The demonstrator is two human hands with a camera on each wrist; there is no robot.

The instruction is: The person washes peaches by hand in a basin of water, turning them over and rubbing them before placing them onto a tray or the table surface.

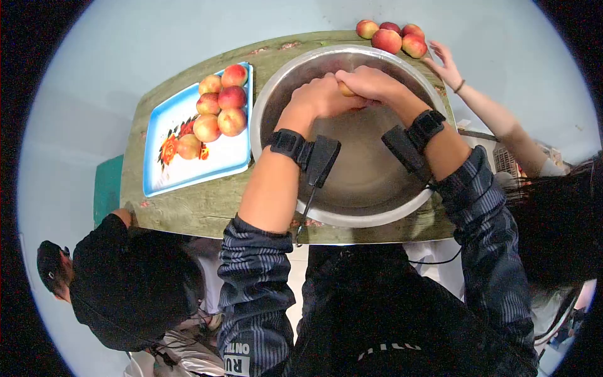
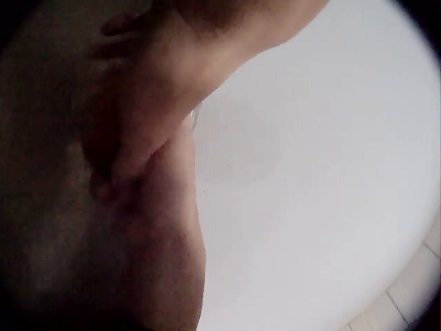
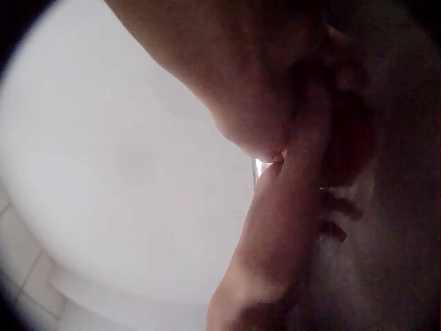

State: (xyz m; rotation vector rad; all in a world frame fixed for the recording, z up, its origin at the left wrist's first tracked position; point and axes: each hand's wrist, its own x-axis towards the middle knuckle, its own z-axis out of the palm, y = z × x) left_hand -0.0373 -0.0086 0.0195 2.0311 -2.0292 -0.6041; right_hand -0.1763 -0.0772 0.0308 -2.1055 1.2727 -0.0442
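Note:
Both hands meet over the far half of a wide metal basin [image 1: 271,100], which has cloudy water [image 1: 358,160] in it. Between them is a peach [image 1: 345,89], mostly covered by the fingers; only a small yellowish patch shows in the head view. My left hand [image 1: 323,97] grips it from the left, and my right hand [image 1: 372,84] wraps over it from the right. In the dark right wrist view, the peach [image 3: 353,141] appears as a reddish round shape against the fingers.
A blue-rimmed tray [image 1: 151,169] on the left bears several peaches [image 1: 232,97]. Several more peaches [image 1: 386,41] sit behind the basin on the wooden table [image 1: 188,217], with another person's hand [image 1: 447,66] beside them. Someone in black [image 1: 125,289] is at the lower left.

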